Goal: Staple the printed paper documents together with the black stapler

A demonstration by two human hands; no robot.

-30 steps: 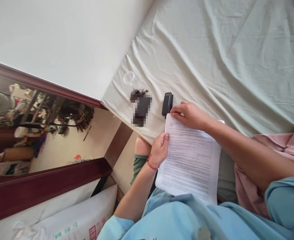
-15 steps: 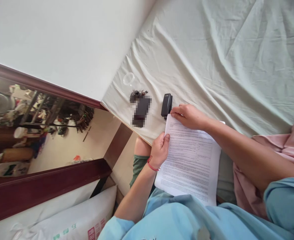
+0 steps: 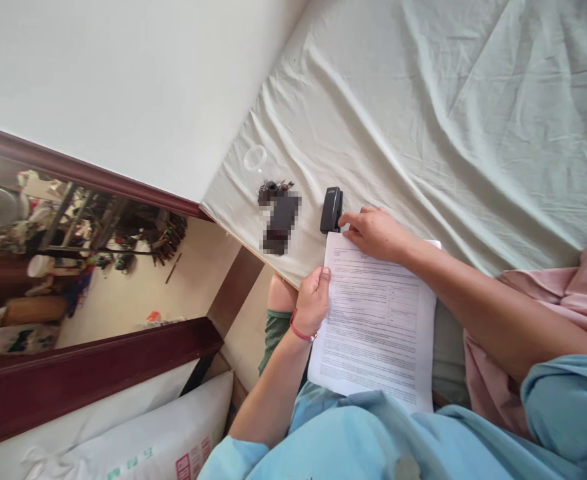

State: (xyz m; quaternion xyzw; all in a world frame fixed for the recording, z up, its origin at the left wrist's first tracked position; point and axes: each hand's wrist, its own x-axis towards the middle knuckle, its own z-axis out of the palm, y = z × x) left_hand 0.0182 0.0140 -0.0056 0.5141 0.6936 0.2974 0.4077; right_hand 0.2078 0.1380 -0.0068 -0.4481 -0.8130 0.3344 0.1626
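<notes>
Head view, the only one I have. Left hand pinches the near edge of the printed sheets, thumb on top and fingers curled under, which keeps the stack from sliding on the bedsheet. Right hand rests on the sheets' top corner, fingers together, fingertips touching the black stapler lying just beyond that corner. Small dark items and a clear ring sit farther left, apart.

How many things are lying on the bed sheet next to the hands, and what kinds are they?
Stapler: 1
Printed paper stack: 1
Clear round lid: 1
Bunch of keys: 1
Blurred dark item: 1
Total: 5
</notes>
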